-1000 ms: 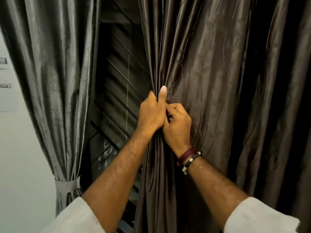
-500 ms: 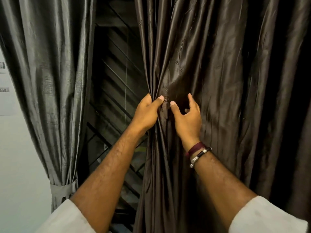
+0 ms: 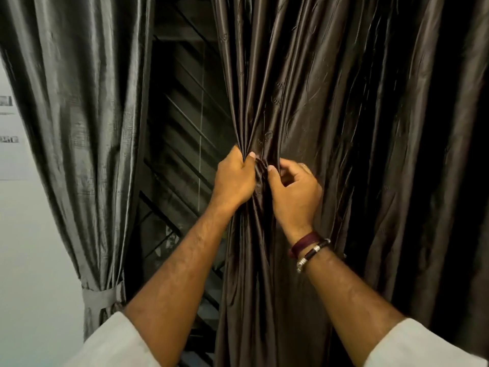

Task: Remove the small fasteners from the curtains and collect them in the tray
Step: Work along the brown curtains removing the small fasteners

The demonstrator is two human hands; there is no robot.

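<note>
— fasteners, can you see any?
— not clearly; something small may sit in the bunched folds between the two hands, but it is too dark to tell.
— and the curtain itself?
— the dark brown curtain (image 3: pixel 330 128) hangs on the right, its edge gathered into pleats.
— left hand?
— the left hand (image 3: pixel 234 181) is clenched around that gathered edge, thumb on top.
— right hand?
— the right hand (image 3: pixel 293 192) is just beside it, thumb and curled fingers pinching the fabric; bracelets (image 3: pixel 309 247) on its wrist.
— further out?
— a grey curtain (image 3: pixel 79 128) on the left, cinched by a tie-back (image 3: pixel 102 294), with the dark window (image 3: pixel 182 154) between.
</note>
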